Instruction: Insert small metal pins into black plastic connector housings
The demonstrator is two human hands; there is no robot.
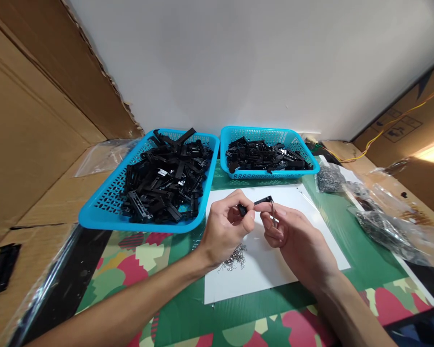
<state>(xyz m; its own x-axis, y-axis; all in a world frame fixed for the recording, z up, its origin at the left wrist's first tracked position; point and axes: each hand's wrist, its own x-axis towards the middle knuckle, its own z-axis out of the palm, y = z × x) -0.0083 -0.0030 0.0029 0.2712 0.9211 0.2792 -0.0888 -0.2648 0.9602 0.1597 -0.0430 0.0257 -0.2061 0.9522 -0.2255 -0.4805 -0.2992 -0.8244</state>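
A: "Which way is the black part [263, 200] pointing?"

B: "It is lying between the hands, its long axis running rightward and slightly away from the left hand [220, 231]. That hand is the nearer, its fingertips pinching one end. The right hand [296, 236] is gripping a thin metal piece [273, 212] upright, just beside the far end; whether they are touching, B cannot tell."

A: "And beneath?"

B: "Shiny, curly wire bits [235, 257] are forming a tangled heap on a smooth white sheet [267, 270]."

A: "Farther off?"

B: "Two perforated blue plastic baskets, the left basket [130, 224] and the right basket [271, 174], are holding slim black pieces [173, 180]; a plain pale wall [224, 62] is standing behind."
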